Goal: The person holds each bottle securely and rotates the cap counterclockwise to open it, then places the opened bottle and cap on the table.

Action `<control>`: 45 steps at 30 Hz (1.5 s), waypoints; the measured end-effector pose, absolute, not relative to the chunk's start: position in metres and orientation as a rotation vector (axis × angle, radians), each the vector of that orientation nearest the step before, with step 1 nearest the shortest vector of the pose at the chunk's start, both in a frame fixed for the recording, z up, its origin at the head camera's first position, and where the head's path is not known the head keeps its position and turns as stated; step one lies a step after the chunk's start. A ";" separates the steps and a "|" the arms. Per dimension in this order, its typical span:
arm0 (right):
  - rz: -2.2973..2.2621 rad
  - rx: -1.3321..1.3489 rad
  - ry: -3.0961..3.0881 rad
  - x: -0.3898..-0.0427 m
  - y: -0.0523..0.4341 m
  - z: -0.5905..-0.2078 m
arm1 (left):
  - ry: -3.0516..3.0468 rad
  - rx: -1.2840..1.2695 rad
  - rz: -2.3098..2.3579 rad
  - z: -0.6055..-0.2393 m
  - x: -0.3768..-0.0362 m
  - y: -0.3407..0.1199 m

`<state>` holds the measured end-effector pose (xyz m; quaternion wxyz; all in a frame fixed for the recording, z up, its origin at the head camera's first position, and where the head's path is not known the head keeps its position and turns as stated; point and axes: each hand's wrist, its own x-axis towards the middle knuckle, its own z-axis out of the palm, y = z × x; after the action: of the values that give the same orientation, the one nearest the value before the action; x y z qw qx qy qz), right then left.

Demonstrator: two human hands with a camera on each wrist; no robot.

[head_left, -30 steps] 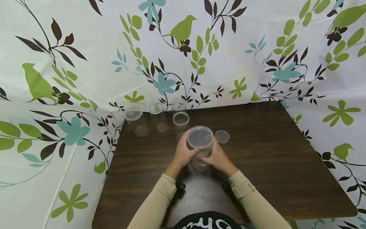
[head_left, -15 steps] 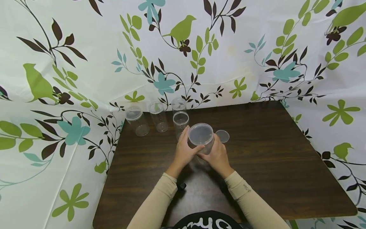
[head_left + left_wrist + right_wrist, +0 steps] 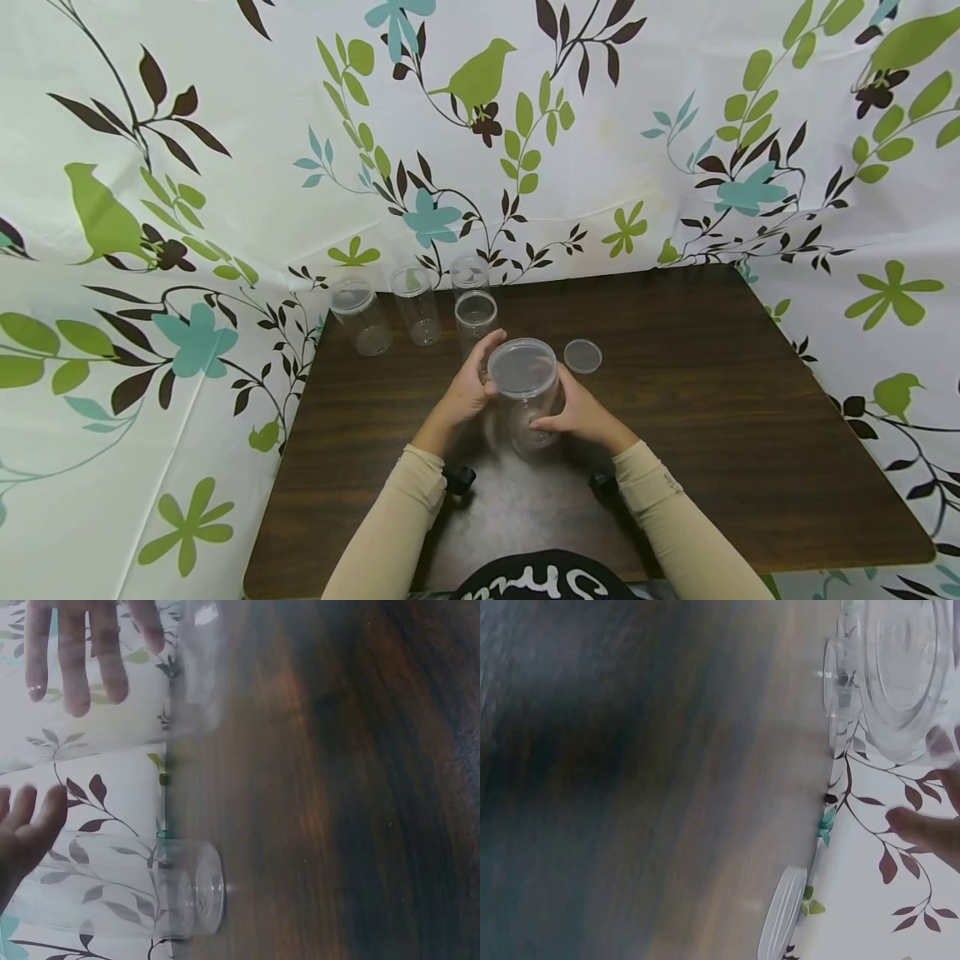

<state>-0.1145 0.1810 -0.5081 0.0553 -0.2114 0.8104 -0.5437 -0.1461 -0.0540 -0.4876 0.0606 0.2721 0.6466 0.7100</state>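
Note:
A clear plastic jar (image 3: pixel 534 408) with a frosted lid (image 3: pixel 522 367) is in front of the person. The right hand (image 3: pixel 588 408) grips it, thumb in front; through the jar wall in the left wrist view the fingers (image 3: pixel 71 660) show spread along the far side. Its round underside (image 3: pixel 904 660) is visible in the right wrist view. Just left of the jar, the left hand (image 3: pixel 467 387) is held with fingers loosely bent; a gap separates it from the jar in the left wrist view. Behind the left hand stands another clear jar (image 3: pixel 476 312), apparently without a lid.
Several more clear jars, including a wide jar (image 3: pixel 360 317) and a slim jar (image 3: pixel 416 304), stand at the back left of the brown table (image 3: pixel 712 417). A loose round lid (image 3: pixel 582 356) lies right of the held jar. Patterned cloth (image 3: pixel 637 125) hangs behind.
The left hand has come off the jar and moved left. Still in the right hand, the jar has shifted slightly toward the person, after being raised a little.

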 end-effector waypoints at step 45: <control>-1.765 -0.567 2.597 -0.115 0.160 -0.509 | 2.377 0.722 2.022 -0.474 -0.134 -0.048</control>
<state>-0.1151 0.1602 -0.5091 -0.0249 -0.1777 0.8136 -0.5530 -0.1336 -0.0477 -0.4737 -0.0305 0.2253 0.7418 0.6310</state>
